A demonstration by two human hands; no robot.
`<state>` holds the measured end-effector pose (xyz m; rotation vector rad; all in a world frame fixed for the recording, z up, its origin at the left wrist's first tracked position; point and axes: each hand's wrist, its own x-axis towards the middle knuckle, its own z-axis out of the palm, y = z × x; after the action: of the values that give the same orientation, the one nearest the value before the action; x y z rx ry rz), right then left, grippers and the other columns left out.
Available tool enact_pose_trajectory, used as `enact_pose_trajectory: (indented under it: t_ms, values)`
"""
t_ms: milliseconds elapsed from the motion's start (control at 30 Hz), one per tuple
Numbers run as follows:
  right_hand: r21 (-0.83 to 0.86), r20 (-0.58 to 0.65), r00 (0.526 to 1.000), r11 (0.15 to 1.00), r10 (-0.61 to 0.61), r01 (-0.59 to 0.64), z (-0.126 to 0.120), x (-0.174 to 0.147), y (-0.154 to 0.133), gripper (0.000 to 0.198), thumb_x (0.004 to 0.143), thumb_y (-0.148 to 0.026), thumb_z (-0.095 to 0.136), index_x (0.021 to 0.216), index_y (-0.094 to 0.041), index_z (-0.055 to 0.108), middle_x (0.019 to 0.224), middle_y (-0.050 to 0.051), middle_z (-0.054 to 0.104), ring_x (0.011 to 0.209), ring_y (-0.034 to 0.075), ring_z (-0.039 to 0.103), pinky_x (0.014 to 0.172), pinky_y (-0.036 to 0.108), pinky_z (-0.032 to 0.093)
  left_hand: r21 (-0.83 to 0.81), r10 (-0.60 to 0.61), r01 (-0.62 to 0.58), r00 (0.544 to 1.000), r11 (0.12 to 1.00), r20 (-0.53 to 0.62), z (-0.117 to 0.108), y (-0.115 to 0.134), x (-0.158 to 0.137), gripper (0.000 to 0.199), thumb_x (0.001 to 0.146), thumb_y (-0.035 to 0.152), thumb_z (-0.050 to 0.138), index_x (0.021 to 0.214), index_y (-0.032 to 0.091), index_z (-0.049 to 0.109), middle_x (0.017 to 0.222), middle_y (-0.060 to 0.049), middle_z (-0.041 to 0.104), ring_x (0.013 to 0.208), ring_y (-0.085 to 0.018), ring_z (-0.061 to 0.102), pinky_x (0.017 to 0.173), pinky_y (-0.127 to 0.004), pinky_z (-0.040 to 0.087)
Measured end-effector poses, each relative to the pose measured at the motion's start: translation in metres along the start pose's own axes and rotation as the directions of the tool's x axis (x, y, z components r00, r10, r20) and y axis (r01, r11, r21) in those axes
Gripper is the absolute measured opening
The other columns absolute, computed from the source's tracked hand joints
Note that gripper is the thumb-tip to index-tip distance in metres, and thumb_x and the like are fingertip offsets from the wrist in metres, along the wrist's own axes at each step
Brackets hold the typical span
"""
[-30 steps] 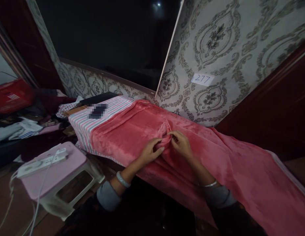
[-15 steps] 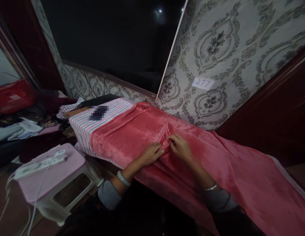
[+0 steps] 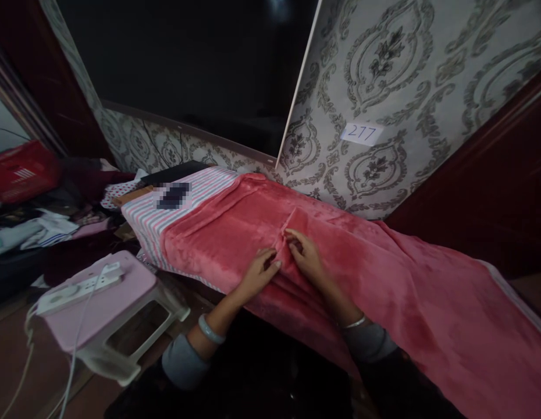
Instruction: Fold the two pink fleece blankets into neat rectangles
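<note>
A plush coral-red blanket (image 3: 362, 273) lies spread over a long raised surface. Near its middle, a small gathered fold stands up between my hands. My right hand (image 3: 306, 255) pinches the top of this fold with thumb and forefinger, the other fingers curled. On the near left side of the fold is my left hand (image 3: 258, 273), its fingers bent and a gap showing between thumb and forefinger. Its fingertips are close to the blanket; whether they touch it I cannot tell. Under the blanket's left end a striped cloth (image 3: 143, 215) shows.
A blurred-out dark item (image 3: 173, 195) rests on the striped cloth. To the left, a pink-topped stool (image 3: 135, 282) carries a power strip (image 3: 81, 290) with trailing cords. Piled clothes (image 3: 47, 227) and a red bag (image 3: 24, 171) lie beyond. A large screen (image 3: 187, 64) hangs behind.
Both hands have shifted slightly left. My left thumb has come away from the gathered fabric, and the fold looks smaller and flatter. The view has turned a little.
</note>
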<state>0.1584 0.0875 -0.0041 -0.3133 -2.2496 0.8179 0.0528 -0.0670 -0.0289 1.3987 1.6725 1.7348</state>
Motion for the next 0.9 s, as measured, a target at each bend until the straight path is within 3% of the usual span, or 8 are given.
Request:
enact_pose_trajectory:
  t_ms: [133,333,467,633,767,833,900]
  values:
    - [-0.033,-0.058,0.998,0.999,0.006,-0.008,-0.008,-0.018,-0.014,0.037,0.093,-0.027,0.048,0.125,-0.023,0.065,0.118,0.009,0.07,0.107,0.023,0.066,0.096,0.042,0.053,-0.197,-0.112,0.099,0.992,0.975,-0.059,0.002,0.0,0.006,0.049,0.083,0.052,0.069,0.119,0.02,0.066,0.123,-0.012,0.068,0.114,-0.026,0.061,0.104,-0.043,0.046]
    - [-0.214,-0.025,0.999,0.977,-0.019,0.014,-0.025,-0.051,-0.018,0.039,0.101,-0.042,0.044,0.126,-0.023,0.067,0.123,0.011,0.069,0.117,0.026,0.062,0.104,0.047,0.049,-0.382,-0.173,0.174,0.984,0.907,0.038,0.005,0.009,0.017,0.052,0.077,0.057,0.075,0.114,0.021,0.065,0.108,-0.006,0.069,0.104,-0.02,0.063,0.096,-0.034,0.048]
    - [-0.286,0.02,1.0,0.958,0.004,0.002,-0.026,-0.064,-0.009,0.047,0.103,-0.048,0.041,0.135,-0.021,0.064,0.135,0.013,0.064,0.127,0.029,0.057,0.109,0.052,0.046,-0.299,-0.146,0.168,0.985,0.939,0.093,0.004,0.013,0.016,0.05,0.074,0.062,0.077,0.097,0.019,0.066,0.094,-0.003,0.067,0.091,-0.018,0.061,0.086,-0.031,0.048]
    - [-0.34,0.03,0.999,0.94,0.015,-0.004,-0.017,-0.068,-0.001,0.047,0.104,-0.046,0.039,0.136,-0.022,0.064,0.14,0.012,0.061,0.131,0.028,0.055,0.112,0.053,0.043,-0.164,-0.147,0.139,0.988,0.977,-0.039,0.004,0.006,0.014,0.039,0.083,0.057,0.065,0.086,0.018,0.065,0.084,-0.003,0.065,0.084,-0.019,0.057,0.078,-0.031,0.048]
    - [-0.384,0.042,0.999,0.923,0.027,-0.009,-0.009,-0.067,-0.003,0.044,0.104,-0.04,0.039,0.134,-0.021,0.066,0.14,0.013,0.061,0.132,0.029,0.054,0.113,0.055,0.041,0.052,-0.113,0.119,0.988,0.992,-0.101,-0.001,-0.008,0.016,0.029,0.082,0.047,0.061,0.074,0.019,0.06,0.072,0.0,0.059,0.076,-0.018,0.054,0.076,-0.032,0.048]
    - [-0.38,0.059,0.998,0.925,0.029,-0.005,-0.011,-0.067,-0.007,0.043,0.104,-0.038,0.041,0.136,-0.023,0.065,0.142,0.012,0.06,0.132,0.028,0.054,0.114,0.054,0.041,0.119,-0.1,0.113,0.988,0.986,-0.115,-0.007,-0.014,0.017,0.02,0.081,0.04,0.058,0.08,0.02,0.061,0.075,-0.001,0.061,0.077,-0.019,0.057,0.078,-0.034,0.05]
    - [-0.376,0.061,0.998,0.927,0.024,0.001,-0.022,-0.069,-0.011,0.042,0.104,-0.038,0.043,0.138,-0.025,0.063,0.143,0.011,0.059,0.134,0.026,0.053,0.114,0.052,0.042,0.171,-0.066,0.092,0.986,0.981,-0.151,-0.013,-0.015,0.019,0.024,0.08,0.033,0.055,0.099,0.02,0.064,0.09,-0.003,0.067,0.086,-0.021,0.062,0.084,-0.037,0.052]
